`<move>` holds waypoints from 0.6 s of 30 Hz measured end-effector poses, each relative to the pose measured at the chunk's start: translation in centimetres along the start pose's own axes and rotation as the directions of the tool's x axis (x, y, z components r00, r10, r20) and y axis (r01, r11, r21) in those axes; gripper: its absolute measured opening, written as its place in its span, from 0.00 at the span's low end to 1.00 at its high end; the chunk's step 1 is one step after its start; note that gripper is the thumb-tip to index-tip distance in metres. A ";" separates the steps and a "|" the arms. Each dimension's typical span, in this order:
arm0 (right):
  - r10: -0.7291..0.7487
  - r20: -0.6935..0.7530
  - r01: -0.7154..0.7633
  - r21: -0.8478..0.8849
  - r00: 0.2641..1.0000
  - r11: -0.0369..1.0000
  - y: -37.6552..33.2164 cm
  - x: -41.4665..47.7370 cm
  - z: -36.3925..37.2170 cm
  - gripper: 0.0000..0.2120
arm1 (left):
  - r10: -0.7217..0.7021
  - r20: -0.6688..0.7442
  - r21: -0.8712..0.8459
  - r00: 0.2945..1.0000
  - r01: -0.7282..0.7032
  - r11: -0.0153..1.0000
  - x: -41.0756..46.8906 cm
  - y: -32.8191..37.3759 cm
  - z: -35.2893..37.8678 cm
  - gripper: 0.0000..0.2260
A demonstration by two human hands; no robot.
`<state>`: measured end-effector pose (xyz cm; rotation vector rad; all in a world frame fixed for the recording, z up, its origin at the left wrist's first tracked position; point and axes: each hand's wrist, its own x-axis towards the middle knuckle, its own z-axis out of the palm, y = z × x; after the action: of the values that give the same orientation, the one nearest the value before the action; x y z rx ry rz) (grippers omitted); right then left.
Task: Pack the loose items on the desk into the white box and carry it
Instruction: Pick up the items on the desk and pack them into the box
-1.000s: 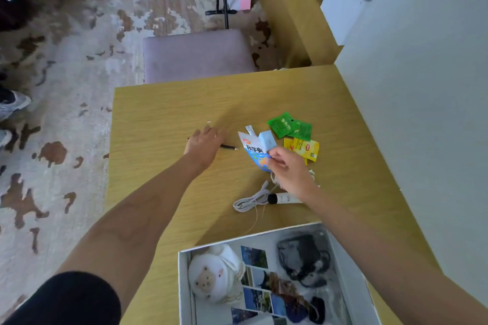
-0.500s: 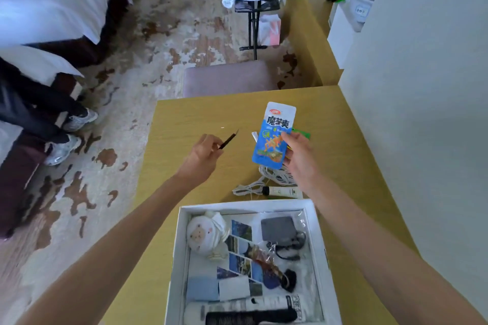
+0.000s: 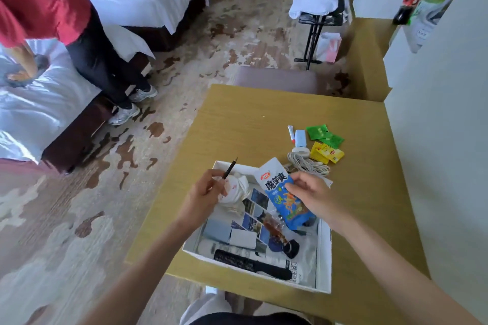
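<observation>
White box (image 3: 324,258) at the table's (image 3: 237,124) near edge, already holding a plush sheep (image 3: 235,191), photo cards and a black comb (image 3: 250,266). Right hand (image 3: 314,196), grip clenched on the blue snack packet (image 3: 284,192), now over the box rather than above the table. Left hand (image 3: 204,196) pinches a black pen (image 3: 229,169), likewise drawn back over the box. Tea sachets (image 3: 326,144) and coiled cable (image 3: 307,165) remain on the table just beyond.

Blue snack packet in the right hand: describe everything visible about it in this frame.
The blue snack packet is a flat, glossy pouch, plastic by its look, with a white top bearing a red logo and dark characters above orange artwork on blue. It looks sealed and slightly creased. The right hand pinches its right edge, tilting it with the white end up and to the left. It hangs over the open white box; whether it touches the contents is unclear.
</observation>
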<state>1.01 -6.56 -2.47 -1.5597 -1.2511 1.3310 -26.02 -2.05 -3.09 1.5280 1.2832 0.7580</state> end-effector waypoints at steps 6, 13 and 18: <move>0.106 0.247 -0.026 -0.306 0.963 0.952 0.6 -0.8 3.8 0.08 | -0.018 0.061 0.048 0.998 0.015 0.999 -0.6 -1.0 -0.3 0.12; 0.150 0.302 0.021 -0.496 0.942 0.868 1.2 0.0 9.6 0.17 | 0.041 0.174 -0.084 0.984 -0.026 0.996 -0.4 -1.2 -1.5 0.14; 0.183 0.384 0.111 -0.629 0.905 0.770 1.7 -0.2 12.2 0.14 | 0.069 0.268 -0.096 0.961 -0.044 0.994 -0.2 -1.7 -2.2 0.14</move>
<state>-10.50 -8.01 -6.54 -1.7920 -2.1409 1.3950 -28.61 -1.64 -3.91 1.5417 0.9943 0.6090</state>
